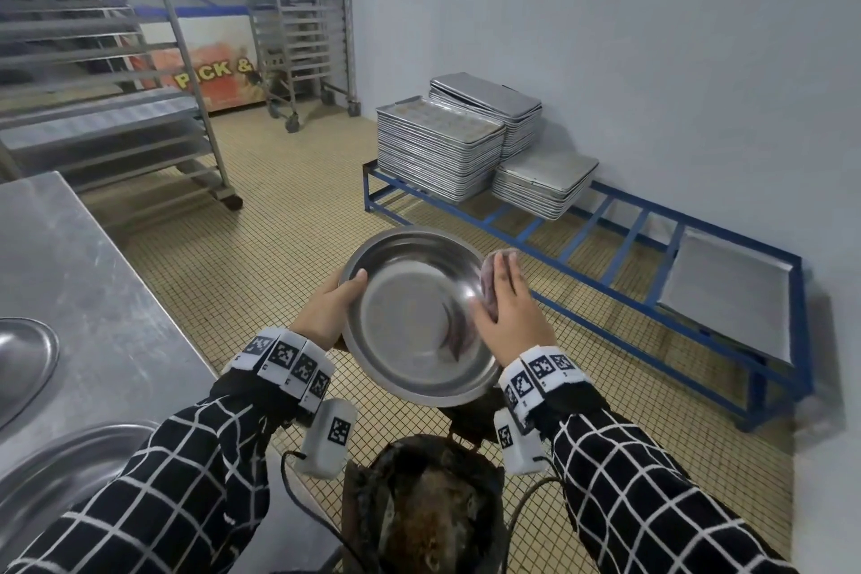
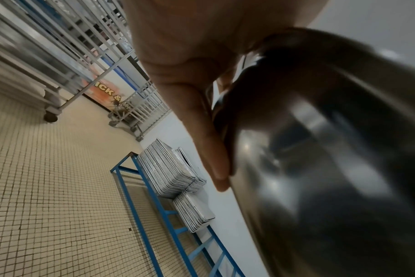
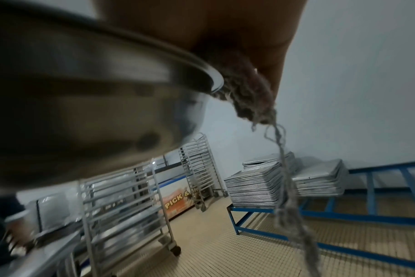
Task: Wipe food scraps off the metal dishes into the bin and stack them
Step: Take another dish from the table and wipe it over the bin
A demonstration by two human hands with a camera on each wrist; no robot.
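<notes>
Dish (image 1: 410, 317) in question is a round metal one, held in the air in front of you, tilted with its open side facing you, above the bin (image 1: 421, 508) that stands on the tiled floor (image 1: 289, 228) beside the near right corner of the counter (image 1: 79, 275).

Your left hand (image 1: 328, 310) grips the dish at its left rim: thumb hooked over the edge into the inside, fingers out of sight behind it. The left wrist view confirms the thumb (image 2: 201, 131) lying along the rim, with the dish wall (image 2: 320, 150) close against the palm.

Your right hand (image 1: 508, 308) lies flat, fingers nearly straight, pressing a pinkish cloth (image 1: 494, 280) against the inside of the right rim. The right wrist view shows the cloth (image 3: 249, 93) bunched between palm and rim, with a frayed strand hanging down from it. Blur keeps the finer finger positions from being read there.

The inside of the dish appears shiny; a dark smear shows low on the right, though whether it is residue or reflection cannot be told. The bin holds a dark lining and brownish contents.

On the counter, two more metal dishes (image 1: 28, 350) sit at its near left edge, partly out of frame. Against the wall, a blue rack (image 1: 582, 242) carries stacks of trays (image 1: 438, 149). Wheeled tray trolleys (image 1: 140, 107) stand farther back.
</notes>
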